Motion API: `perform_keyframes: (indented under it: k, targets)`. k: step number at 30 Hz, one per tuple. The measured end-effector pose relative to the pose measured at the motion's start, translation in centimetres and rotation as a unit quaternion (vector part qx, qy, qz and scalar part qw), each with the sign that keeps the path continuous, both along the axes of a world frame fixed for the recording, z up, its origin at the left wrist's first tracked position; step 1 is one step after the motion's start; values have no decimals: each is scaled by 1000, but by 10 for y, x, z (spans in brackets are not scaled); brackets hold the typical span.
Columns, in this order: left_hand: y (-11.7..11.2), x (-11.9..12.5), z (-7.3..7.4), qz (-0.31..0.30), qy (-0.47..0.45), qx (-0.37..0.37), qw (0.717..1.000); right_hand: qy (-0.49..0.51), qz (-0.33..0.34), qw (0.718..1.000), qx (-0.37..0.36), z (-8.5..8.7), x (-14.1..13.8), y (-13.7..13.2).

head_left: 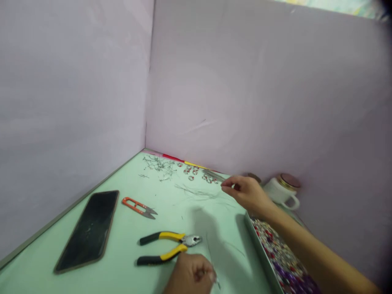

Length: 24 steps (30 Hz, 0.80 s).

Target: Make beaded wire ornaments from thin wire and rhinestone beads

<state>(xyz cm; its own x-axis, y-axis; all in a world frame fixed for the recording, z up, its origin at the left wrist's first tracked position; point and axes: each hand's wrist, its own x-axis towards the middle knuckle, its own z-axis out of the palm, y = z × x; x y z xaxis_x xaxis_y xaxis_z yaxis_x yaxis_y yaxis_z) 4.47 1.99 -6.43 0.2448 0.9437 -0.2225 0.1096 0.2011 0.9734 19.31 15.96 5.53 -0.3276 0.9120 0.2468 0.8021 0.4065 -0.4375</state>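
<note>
My left hand is closed at the bottom of the view, thumb and fingertips pinched on a thin wire. Just beyond it lie pliers with yellow and black handles, their jaws pointing right. My right hand reaches across the tray's far end with its thumb and forefinger pinched together; whatever is between them is too small to make out. Close to those fingertips are small rings of red and clear beads and a bundle of thin wires. More loose wires are spread in front.
A beaded-filled tray stands at the right under my forearm. Behind it is a white lidded mug. Orange thread snips and a phone lie left. Wire scraps sit near the corner of two pale walls.
</note>
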Motion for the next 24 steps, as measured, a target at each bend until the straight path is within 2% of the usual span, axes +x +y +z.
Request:
perform_keyframes:
  k: [2,4,6,8,11,13,17,24]
  targets:
    - [-2,-1,8,30,-26,37,999,138,-31,988,-53,0,10,-53]
    - [-4,-2,15,46,-24,52,997,267,-37,957,-106,-13,9,-98]
    - [-7,-4,20,67,0,77,995,360,-64,918,-155,-36,2,-130]
    - [-10,-6,23,89,24,87,992,431,-98,875,-199,-64,-8,-148]
    - [-15,-6,24,112,59,94,987,488,-89,829,-259,-99,-18,-159]
    - [-17,-5,25,111,87,109,984,520,-71,802,-285,-109,-20,-162]
    - [-21,0,26,76,132,135,979,574,-62,753,-317,-111,-20,-164]
    - [-19,1,25,23,154,130,979,620,-75,704,-337,-114,-16,-161]
